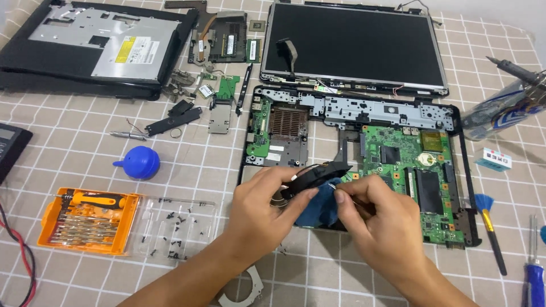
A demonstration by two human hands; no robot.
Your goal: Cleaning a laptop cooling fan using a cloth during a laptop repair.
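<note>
Over the opened laptop base (449, 170), the left hand (261, 207) grips a black fan (315, 173) between thumb and fingers while the right hand (375, 213), at its 3 o'clock, pinches a blue cloth (318, 207) against it, the orange screwdriver kit (88, 219) lying well apart at 9 o'clock.

Between your left hand (267, 196) and right hand (372, 213) sit a glossy black plastic fan (315, 173) and a soft matt blue cloth (318, 207), perhaps microfibre, above a checked fabric tablecloth (85, 159).
</note>
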